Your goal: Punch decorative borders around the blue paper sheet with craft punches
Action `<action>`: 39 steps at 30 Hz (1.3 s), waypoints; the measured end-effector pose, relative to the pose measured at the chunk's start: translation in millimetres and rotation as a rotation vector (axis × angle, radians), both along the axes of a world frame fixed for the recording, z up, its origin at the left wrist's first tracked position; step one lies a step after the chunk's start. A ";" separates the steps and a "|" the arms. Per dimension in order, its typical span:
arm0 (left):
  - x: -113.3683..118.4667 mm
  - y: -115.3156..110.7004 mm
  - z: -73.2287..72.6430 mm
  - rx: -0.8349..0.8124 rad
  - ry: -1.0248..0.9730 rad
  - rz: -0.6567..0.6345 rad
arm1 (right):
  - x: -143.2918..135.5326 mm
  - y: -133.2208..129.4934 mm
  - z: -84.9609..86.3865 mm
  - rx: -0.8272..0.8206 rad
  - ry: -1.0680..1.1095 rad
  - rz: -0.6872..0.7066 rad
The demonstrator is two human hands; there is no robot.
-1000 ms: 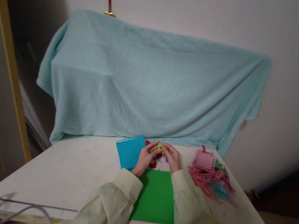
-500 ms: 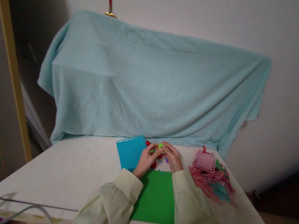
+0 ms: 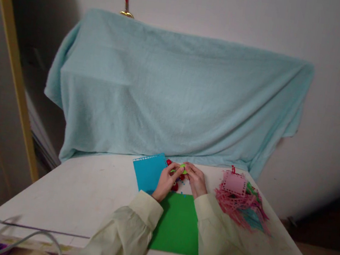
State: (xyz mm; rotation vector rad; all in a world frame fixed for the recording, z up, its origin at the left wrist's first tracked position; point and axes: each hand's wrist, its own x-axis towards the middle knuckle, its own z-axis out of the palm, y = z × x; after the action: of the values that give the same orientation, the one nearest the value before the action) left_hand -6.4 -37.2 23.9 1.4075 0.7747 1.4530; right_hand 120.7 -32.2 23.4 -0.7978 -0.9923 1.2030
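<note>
Fingertips of my left hand point(image 3: 167, 182) and my right hand point(image 3: 197, 180) meet around a small bright green thing point(image 3: 183, 169), too small and covered to name. Both hands are closed on it, above the far middle of the table. Just below and between them lie several small red things point(image 3: 175, 186), partly hidden by my fingers, and tiny blue bits point(image 3: 183, 194). A blue sheet point(image 3: 148, 175) with a row of small holes along its edges lies left of my left hand. Nearer to me, a plain green sheet point(image 3: 177, 224) lies between my forearms.
On the right of the white table point(image 3: 63, 197) sits a heap of pink, green and blue paper shreds point(image 3: 237, 207), with a pink hole-edged card point(image 3: 234, 183) on top. A light blue cloth point(image 3: 174, 94) hangs behind. A pale cable point(image 3: 33, 235) loops at the front left.
The bright green thing has tilted and dropped slightly between my fingers, and my right fingers have curled in closer around it. The sheets and the heap of shreds stay put.
</note>
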 end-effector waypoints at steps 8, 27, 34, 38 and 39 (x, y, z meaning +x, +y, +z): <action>1.3 3.4 0.9 -0.065 -0.090 -0.113 | -2.1 -4.0 5.2 -0.034 0.072 0.051; 8.1 -2.9 0.4 -0.173 -0.201 -0.146 | -11.6 2.2 -1.7 -0.087 0.248 0.131; 6.3 0.6 -1.5 -0.218 -0.221 -0.151 | -12.7 5.5 -8.1 -0.106 0.264 0.135; 6.3 3.0 -5.6 -0.267 -0.256 -0.197 | -11.5 8.3 -10.8 -0.134 0.255 0.169; 6.7 3.8 -6.8 -0.272 -0.268 -0.212 | -11.0 8.3 -10.7 -0.131 0.263 0.183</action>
State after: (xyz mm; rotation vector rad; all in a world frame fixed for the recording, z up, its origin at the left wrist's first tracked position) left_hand 0.3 -33.4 17.2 1.0308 0.6066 1.2843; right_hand 109.6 -23.9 12.7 -0.6390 -0.7881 1.5007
